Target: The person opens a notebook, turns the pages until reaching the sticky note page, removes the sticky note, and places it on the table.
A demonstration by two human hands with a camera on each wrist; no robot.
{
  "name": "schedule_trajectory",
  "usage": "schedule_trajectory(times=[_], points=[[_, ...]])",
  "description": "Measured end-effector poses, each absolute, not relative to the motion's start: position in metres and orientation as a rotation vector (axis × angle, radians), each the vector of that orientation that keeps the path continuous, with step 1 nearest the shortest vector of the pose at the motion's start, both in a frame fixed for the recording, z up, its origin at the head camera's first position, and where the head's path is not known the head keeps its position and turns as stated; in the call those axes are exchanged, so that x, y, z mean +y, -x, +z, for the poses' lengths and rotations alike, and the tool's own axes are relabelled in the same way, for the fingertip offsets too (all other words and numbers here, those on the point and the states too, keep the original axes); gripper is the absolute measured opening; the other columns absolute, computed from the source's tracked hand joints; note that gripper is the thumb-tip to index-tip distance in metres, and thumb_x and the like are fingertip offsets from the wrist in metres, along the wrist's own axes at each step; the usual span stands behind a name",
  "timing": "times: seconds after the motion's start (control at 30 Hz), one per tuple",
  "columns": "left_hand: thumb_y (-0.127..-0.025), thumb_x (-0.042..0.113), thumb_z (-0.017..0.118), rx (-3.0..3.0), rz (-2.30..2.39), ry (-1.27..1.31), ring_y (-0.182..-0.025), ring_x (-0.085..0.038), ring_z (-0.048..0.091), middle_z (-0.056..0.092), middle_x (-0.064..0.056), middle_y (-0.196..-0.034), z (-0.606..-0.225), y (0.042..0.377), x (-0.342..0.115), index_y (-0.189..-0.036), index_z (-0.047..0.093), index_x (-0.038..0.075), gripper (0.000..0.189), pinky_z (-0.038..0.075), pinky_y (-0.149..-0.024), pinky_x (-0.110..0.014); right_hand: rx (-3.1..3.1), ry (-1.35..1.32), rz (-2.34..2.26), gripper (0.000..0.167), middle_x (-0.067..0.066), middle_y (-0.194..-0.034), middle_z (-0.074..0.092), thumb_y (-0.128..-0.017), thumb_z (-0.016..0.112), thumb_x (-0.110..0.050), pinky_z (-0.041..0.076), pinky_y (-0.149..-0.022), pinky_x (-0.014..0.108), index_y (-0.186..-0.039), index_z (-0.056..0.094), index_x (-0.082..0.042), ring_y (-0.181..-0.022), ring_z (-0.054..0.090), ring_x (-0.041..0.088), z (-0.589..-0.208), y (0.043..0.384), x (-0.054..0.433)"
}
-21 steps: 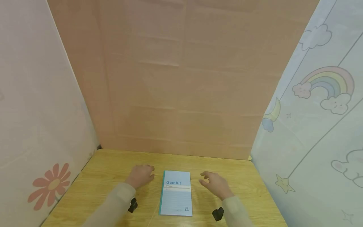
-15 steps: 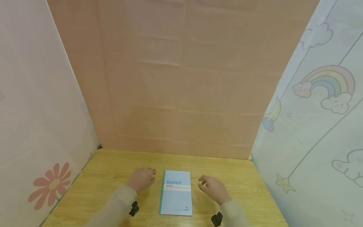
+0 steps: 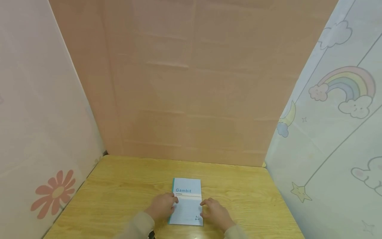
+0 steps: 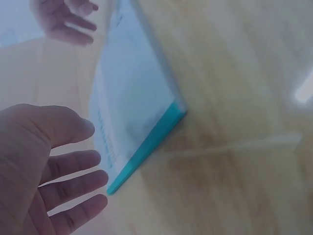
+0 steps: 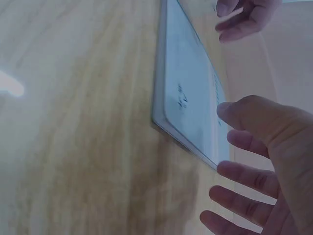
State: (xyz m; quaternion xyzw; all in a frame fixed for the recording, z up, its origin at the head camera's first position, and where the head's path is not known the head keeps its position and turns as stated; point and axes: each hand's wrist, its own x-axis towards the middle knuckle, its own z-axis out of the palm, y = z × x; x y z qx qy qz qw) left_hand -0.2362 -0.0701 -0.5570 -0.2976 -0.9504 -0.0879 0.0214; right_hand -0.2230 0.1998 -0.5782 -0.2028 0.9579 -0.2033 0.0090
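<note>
A light blue notebook (image 3: 187, 212) with a teal spine and the word "Gambit" on its cover lies flat on the table. At its spine side is my left hand (image 3: 162, 205), fingers spread and slightly bent; in the left wrist view the teal spine (image 4: 146, 149) is beside the fingertips. My right hand (image 3: 216, 212) is at the opposite long edge, its thumb and fingers apart in the right wrist view, close to the page edges (image 5: 183, 139). Whether either hand touches the notebook I cannot tell. Neither hand grips anything.
The wooden table (image 3: 128, 179) meets an upright tan-brown sheet (image 3: 188, 99) at the back. A pale curtain with a red flower (image 3: 55, 194) hangs at the left. On the right is a curtain with a rainbow (image 3: 346, 83) and clouds.
Both hands have come inward and nearer to my body, from apart on either side of the notebook to its two long edges. The notebook stays in place.
</note>
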Motion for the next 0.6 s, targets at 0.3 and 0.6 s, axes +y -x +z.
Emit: schedule_trajectory(times=[0.3,0.6], points=[[-0.077,0.019,0.077,-2.969,-0.237,0.911,-0.094,-0.016,0.065,0.067,0.001,-0.104,-0.571,0.224,-0.057,-0.104,0.071,0.018,0.027,0.057,-0.078,-0.029,2.98,0.612,-0.545,0.055,0.005,-0.121,0.059,-0.073,0.08,-0.043,0.057,-0.077,0.043,-0.118,0.063,-0.018,-0.107,0.059,0.029,-0.591,0.212,0.194],[-0.071,0.046,0.08,-3.021,-0.144,0.902,-0.111,-0.024,0.061,0.064,-0.005,-0.123,-0.577,0.22,-0.051,-0.113,0.067,0.021,0.051,0.056,-0.086,-0.04,3.007,0.629,-0.445,0.059,0.003,-0.121,0.06,-0.069,0.08,-0.046,0.056,-0.084,0.043,-0.119,0.063,-0.019,-0.108,0.059,0.026,-0.596,0.211,0.193]])
